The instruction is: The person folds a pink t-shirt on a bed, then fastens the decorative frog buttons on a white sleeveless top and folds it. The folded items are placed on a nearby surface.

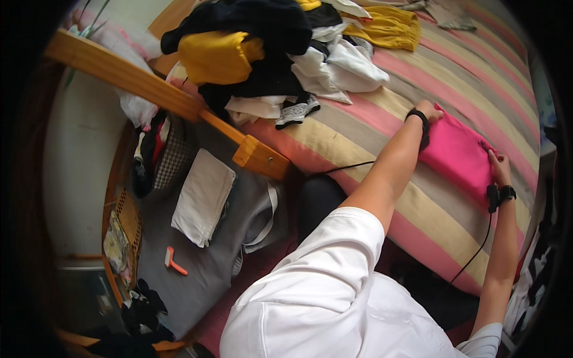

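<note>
A bright pink cloth item point(461, 156), folded roughly into a rectangle, lies on the striped bedspread point(358, 134). My left hand point(429, 112) grips its upper left corner, with the fingertips partly hidden. At its right edge, beside a small dark mark, my right hand point(499, 165) pinches the fabric between thumb and fingers. Both wrists wear black straps, and a black cable runs from the right one. Farther up the bed is a heap of clothes, with a yellow garment point(215, 58), a white garment point(353, 67) and dark ones.
A wooden bed rail point(125, 71) crosses the upper left and ends in a wooden block point(262, 156). Below it, a grey-covered surface point(201, 286) holds folded light trousers point(203, 197) and an orange-handled tool point(174, 262). A houndstooth bag point(172, 161) with clothes stands nearby.
</note>
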Available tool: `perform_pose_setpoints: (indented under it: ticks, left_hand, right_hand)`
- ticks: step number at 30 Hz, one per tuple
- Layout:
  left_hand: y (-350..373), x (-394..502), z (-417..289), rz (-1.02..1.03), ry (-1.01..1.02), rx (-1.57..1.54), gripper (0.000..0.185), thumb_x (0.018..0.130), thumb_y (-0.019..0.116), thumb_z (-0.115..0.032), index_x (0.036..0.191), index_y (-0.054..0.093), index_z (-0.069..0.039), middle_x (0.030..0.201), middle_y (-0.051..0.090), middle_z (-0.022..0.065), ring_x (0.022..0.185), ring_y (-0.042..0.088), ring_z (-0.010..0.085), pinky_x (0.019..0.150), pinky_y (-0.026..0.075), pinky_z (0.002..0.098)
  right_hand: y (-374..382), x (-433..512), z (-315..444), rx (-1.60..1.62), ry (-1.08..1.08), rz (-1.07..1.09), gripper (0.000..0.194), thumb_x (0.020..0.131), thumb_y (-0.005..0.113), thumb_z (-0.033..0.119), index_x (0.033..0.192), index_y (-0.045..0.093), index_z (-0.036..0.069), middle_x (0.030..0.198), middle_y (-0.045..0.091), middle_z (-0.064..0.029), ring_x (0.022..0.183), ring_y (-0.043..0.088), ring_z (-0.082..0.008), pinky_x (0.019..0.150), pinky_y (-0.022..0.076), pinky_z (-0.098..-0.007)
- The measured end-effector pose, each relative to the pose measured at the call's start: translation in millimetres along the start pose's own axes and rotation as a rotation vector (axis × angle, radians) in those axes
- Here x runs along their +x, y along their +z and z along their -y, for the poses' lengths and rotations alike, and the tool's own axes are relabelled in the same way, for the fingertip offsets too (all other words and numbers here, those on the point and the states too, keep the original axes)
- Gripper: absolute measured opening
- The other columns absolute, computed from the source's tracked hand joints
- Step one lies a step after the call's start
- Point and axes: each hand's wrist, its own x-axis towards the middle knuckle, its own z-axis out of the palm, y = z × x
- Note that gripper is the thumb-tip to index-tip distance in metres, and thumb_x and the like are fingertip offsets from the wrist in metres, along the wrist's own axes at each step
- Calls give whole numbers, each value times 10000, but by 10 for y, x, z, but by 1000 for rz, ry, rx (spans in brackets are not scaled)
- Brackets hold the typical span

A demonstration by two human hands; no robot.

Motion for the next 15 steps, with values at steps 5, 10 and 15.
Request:
perform_pose_setpoints:
  ticks: [5,10,15]
  left_hand:
    - [-50,-168,-25,174,-27,-543,505,940,761,-414,1199,698,15,1112,742,149,952,709,288,814,553,451]
    - [-487,-697,-240,53,442,-402,303,1023,687,-264,1252,667,-66,949,712,46,846,652,189,782,545,385]
    - [-1445,-1449,-419,194,862,-132,349,1084,578,-277,1332,647,-40,1062,728,77,950,661,179,871,541,353]
  right_hand:
    - [-167,-119,433,656,227,287,403,987,751,316,1247,678,18,1144,713,-57,980,668,-156,865,522,-280]
    - [-662,-1038,1333,534,-235,-35,515,1007,724,253,1423,563,-3,1194,701,-61,1065,668,-147,922,532,-291]
    - [-1288,-1585,1960,531,-447,159,512,995,706,75,1482,552,29,1194,707,-74,1105,671,-154,991,533,-314]
